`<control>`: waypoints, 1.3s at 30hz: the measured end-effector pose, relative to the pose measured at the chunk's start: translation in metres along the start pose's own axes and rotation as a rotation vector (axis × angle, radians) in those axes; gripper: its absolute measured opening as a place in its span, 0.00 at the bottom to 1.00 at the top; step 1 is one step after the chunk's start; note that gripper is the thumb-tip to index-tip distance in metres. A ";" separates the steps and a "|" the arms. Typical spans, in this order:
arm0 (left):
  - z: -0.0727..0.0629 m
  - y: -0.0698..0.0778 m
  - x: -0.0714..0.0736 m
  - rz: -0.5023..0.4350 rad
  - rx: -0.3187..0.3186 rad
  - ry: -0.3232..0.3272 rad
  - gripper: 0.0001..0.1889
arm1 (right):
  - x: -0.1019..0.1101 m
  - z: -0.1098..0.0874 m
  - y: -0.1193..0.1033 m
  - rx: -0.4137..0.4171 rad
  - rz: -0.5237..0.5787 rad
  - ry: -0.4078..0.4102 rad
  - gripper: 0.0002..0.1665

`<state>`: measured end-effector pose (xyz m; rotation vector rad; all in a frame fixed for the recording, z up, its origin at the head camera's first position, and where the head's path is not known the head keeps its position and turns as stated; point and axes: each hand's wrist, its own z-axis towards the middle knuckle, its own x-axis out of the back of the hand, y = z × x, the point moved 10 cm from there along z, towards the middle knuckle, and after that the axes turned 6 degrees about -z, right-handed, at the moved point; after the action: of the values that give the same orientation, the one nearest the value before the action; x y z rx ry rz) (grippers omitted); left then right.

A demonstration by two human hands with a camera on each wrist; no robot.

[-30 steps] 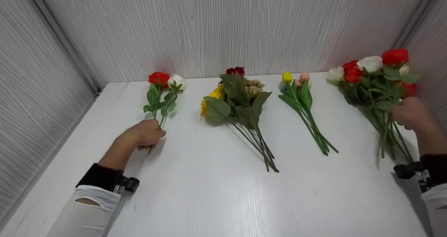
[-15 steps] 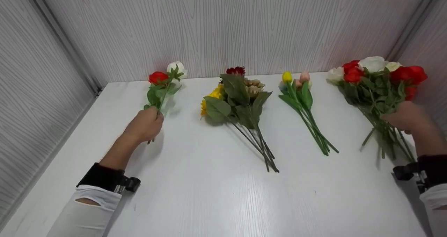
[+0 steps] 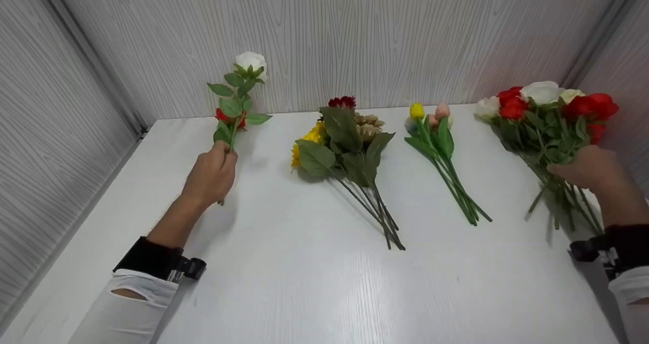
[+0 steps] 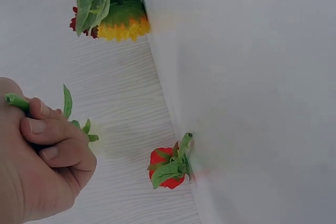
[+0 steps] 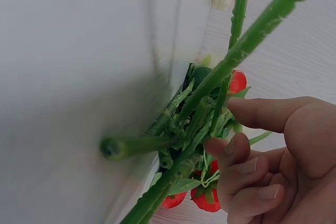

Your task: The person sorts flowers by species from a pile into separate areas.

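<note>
My left hand [image 3: 212, 175] grips the green stem of a white rose [image 3: 249, 60], its bloom raised in front of the back wall. In the left wrist view the cut end of the stem [image 4: 17, 101] sticks out from the curled fingers. Behind it a red rose [image 4: 161, 165] lies on the table, partly hidden by leaves in the head view. On the far right, my right hand [image 3: 590, 169] is at a bunch of red and white roses [image 3: 541, 93]. In the right wrist view a gap shows between thumb and forefinger, right beside the stems [image 5: 215, 85].
A mixed bunch with a yellow sunflower [image 3: 314, 133], dark red and beige blooms lies mid-table. Right of it lie several tulips [image 3: 437, 141] with green stems. The white table [image 3: 324, 293] is closed in by a back wall [image 3: 324, 39] and side walls.
My left hand has lifted the white rose off the table, up and away from the red rose. My right hand has shifted slightly left, and a red rose has come down onto the right bunch.
</note>
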<state>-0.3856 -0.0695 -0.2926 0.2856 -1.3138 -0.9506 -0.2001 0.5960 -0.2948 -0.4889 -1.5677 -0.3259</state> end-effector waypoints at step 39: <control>-0.048 0.115 -0.043 -0.076 -0.367 -0.140 0.12 | 0.042 -0.112 -0.207 0.528 0.572 0.063 0.15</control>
<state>-0.2911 0.0157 -0.2588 -0.0156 -1.2323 -1.2721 -0.2060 0.3666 -0.2280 -0.4777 -1.3162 0.4952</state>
